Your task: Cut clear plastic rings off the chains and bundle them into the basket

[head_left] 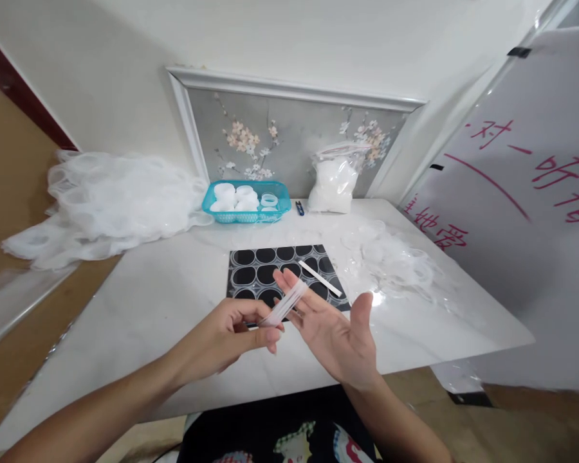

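Observation:
My left hand [231, 334] pinches the near end of a thin clear plastic strip [285, 305] that slants up to the right. My right hand [335, 328] is open, palm up, fingers stretched out, and the strip's far end rests across its fingers. Both hands hover over the near edge of a black tray [255, 275] with round wells on the white table [149, 302]. A white stick [320, 278] lies on the tray's right side.
A turquoise basket [247, 206] of white round lids stands at the back, with a small blue clipper [300, 207] and a bag of white pieces [332, 180] beside it. Clear plastic sheets lie at right [395, 257] and piled at left [110, 199]. A whiteboard [525, 193] leans on the right.

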`<state>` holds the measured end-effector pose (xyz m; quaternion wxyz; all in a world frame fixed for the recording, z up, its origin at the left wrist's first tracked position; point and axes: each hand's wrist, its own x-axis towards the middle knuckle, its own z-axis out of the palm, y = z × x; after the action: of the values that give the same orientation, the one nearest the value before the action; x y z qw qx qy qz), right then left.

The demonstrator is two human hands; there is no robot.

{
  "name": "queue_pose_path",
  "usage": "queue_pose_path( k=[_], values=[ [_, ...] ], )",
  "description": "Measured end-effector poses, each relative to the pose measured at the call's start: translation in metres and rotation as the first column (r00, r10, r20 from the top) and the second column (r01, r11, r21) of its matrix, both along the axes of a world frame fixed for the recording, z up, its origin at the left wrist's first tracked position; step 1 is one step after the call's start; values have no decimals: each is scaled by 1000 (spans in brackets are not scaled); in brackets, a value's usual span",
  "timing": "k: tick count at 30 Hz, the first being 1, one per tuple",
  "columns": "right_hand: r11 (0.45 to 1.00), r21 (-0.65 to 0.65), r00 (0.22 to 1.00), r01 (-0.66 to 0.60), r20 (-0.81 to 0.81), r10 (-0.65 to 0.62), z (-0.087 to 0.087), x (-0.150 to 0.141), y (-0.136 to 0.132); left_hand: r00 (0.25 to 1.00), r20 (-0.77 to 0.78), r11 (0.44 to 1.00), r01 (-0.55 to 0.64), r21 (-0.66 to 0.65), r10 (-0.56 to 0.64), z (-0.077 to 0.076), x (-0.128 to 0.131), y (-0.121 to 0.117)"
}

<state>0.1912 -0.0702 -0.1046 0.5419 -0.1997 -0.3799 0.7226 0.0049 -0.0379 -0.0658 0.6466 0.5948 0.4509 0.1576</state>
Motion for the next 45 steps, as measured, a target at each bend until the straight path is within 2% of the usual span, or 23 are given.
queue_pose_path(
  k=[12,21,25,28,30,31,33,34,35,37,39,42,43,45],
  values=[
    [998,50,997,-50,-54,53,2,3,-2,997,30,996,76,44,-77,9,-4,-3],
    [992,104,997,-73,-14,75,4,6,-2,994,68,995,87,54,-90,8,-7,-6],
    [983,162,994,-90,72,79,3,10,-1,990,54,991,125,51,-128,9,-8,-6],
    [983,183,976,-15,217,-25,-2,7,-3,987,46,987,150,57,-153,6,-8,-5],
    [964,201,905,173,354,-236,-8,1,-2,980,-10,975,199,100,-199,1,-7,-3],
    [931,225,839,286,411,-357,-11,-2,0,971,-57,963,238,126,-232,-3,-6,-2],
    [861,218,715,459,484,-504,-17,-7,10,947,-164,928,308,211,-277,-12,-3,2],
    [850,162,702,502,498,-509,-20,-8,17,940,-207,905,323,277,-272,-16,-2,6],
    [854,72,727,515,491,-480,-21,-8,24,940,-239,880,319,353,-245,-21,0,10],
    [875,-129,832,467,399,-386,-22,-9,39,951,-255,835,278,475,-172,-29,3,23],
    [891,-235,909,388,256,-328,-19,-10,56,963,-218,844,249,474,-162,-35,6,39],
    [933,-220,956,286,132,-262,-12,-15,90,991,-41,914,131,383,-125,-41,9,65],
    [945,-174,959,275,114,-258,-10,-16,107,997,42,922,49,383,-71,-43,10,73],
    [945,-30,939,326,126,-320,-8,-15,151,982,183,903,-114,415,40,-47,10,85]
  ],
)
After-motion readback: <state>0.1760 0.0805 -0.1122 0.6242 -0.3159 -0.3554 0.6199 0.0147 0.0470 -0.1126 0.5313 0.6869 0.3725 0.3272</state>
